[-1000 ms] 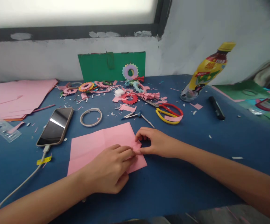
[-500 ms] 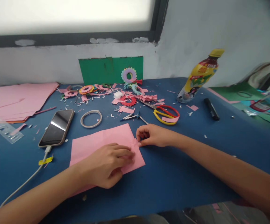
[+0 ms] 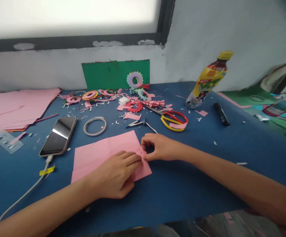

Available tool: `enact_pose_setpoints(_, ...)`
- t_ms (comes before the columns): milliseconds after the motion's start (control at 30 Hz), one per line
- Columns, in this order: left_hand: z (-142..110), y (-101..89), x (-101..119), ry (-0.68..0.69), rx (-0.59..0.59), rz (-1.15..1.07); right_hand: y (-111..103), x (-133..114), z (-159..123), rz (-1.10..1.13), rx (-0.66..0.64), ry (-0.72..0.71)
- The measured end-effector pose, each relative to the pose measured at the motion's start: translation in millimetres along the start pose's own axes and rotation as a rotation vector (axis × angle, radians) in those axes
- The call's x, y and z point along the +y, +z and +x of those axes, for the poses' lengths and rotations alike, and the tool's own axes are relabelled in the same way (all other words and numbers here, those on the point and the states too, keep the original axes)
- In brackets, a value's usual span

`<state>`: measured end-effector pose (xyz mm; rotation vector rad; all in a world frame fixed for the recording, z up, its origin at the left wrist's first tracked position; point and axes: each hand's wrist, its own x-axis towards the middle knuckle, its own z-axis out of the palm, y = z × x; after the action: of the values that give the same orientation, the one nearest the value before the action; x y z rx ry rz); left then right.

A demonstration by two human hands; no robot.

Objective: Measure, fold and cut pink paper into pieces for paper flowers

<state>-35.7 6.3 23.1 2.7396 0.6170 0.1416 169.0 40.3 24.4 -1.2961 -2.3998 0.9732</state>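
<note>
A square pink paper sheet point(image 3: 100, 152) with fold creases lies on the blue table point(image 3: 197, 184) in front of me. My left hand point(image 3: 115, 174) rests on its right half, fingertips pressing the paper near the right edge. My right hand point(image 3: 159, 148) is closed in a pinch on a small raised fold at the sheet's right edge, where both hands meet.
A phone point(image 3: 58, 135) on a cable lies left of the sheet, beside a tape ring point(image 3: 95, 126). Red and yellow scissors point(image 3: 174, 120), paper rosettes point(image 3: 134, 106), a drink bottle point(image 3: 207, 80), a black marker point(image 3: 221, 114) and a green card point(image 3: 115, 73) sit behind. Pink sheets point(image 3: 16, 107) are stacked at left.
Both hands stay on the sheet's right edge. My right hand's pinch shifted slightly along that edge, and the view moved a little.
</note>
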Motion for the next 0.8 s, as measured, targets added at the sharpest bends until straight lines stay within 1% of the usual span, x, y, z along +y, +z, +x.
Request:
enact_pose_setpoints(100,-2,-2.6,-1,0.004,-0.021,-0.048,-3,6,2,0.058,-0.027,-0.005)
enact_pose_setpoints(267,-7,-6.4,-4,0.061,-0.006,-0.111,-9,11,4,0.155,-0.073,0.035)
enact_pose_setpoints(400,-9,-7.2,-7,0.089,-0.017,-0.15,-12,12,4,0.183,-0.105,0.047)
enact_pose_setpoints(500,-10,-4.9,-10,0.066,0.006,-0.127,-11,11,2,0.165,-0.082,0.003)
enact_pose_setpoints(633,-9,-1.5,-11,0.02,0.029,-0.055,-3,8,-3,0.114,-0.012,-0.043)
enact_pose_setpoints(800,-8,-3.1,-10,-0.058,0.029,-0.039,7,10,-9,-0.013,0.063,-0.222)
